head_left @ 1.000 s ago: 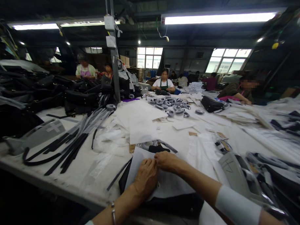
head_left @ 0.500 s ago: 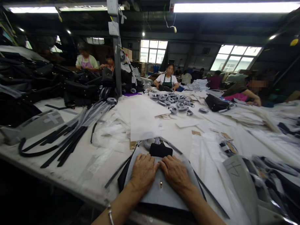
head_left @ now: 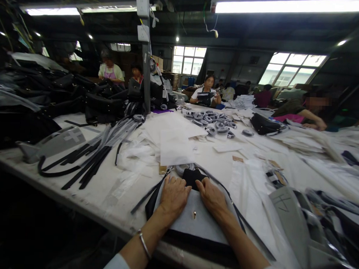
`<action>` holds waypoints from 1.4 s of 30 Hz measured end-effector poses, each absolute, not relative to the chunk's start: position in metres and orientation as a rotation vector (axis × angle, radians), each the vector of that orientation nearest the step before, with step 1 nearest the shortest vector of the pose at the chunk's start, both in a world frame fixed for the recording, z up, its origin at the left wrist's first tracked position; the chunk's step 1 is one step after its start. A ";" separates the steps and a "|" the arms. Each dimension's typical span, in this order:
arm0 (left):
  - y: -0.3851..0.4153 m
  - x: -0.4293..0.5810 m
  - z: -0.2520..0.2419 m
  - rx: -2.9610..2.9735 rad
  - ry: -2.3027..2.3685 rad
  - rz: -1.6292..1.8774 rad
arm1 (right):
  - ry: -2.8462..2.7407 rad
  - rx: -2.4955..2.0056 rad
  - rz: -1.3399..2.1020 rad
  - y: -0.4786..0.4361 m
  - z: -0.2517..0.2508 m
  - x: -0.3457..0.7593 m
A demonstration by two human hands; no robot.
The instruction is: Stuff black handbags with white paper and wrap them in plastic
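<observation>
A black bag [head_left: 205, 239] lies at the table's near edge. Over its front is a pale grey sheet [head_left: 191, 205], with a small gold-coloured clasp [head_left: 194, 215] showing through. My left hand [head_left: 174, 195] rests on the sheet's upper left, fingers laid forward over the top edge. On the upper right, my right hand [head_left: 213, 195] has its fingers bent and closed on the bag's top edge, beside a black flap [head_left: 192, 176]. Its fingertips are partly hidden. A thin black strap [head_left: 252, 229] trails down the bag's right side.
Black strips [head_left: 93, 163] lie on the left, near a grey panel with a cross [head_left: 63, 142]. Coiled straps [head_left: 211, 122] and white sheets [head_left: 176, 146] cover the middle. Grey pieces [head_left: 294, 221] are piled right. A metal post [head_left: 147, 66] rises beyond; co-workers [head_left: 206, 94] sit behind.
My hands have drawn apart a little, the right one shifting right and up onto the flap's edge. The view has swung slightly left. The co-worker opposite has lifted a dark item.
</observation>
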State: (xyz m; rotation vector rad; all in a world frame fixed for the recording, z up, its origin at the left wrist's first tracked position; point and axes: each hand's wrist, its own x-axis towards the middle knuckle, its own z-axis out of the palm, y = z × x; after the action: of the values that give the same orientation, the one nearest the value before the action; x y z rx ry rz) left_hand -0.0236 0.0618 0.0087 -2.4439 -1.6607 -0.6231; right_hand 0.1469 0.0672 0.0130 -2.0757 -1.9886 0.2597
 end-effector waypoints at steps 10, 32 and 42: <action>0.064 -0.022 0.005 -2.454 -1.654 -0.698 | -1.520 -1.758 0.411 0.083 -0.011 0.159; 0.076 -0.044 -0.006 -2.385 -1.772 -1.350 | -1.980 -1.064 0.502 0.049 0.013 0.152; 0.043 -0.041 0.029 -2.858 -1.145 -1.404 | -2.298 -1.170 0.291 0.042 0.019 0.147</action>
State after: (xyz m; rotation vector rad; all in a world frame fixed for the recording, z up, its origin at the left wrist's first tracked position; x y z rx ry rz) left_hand -0.0408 0.0428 0.0293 -2.8581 -1.1448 -1.4038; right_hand 0.1470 0.0421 0.0192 -1.1699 -2.2978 0.2911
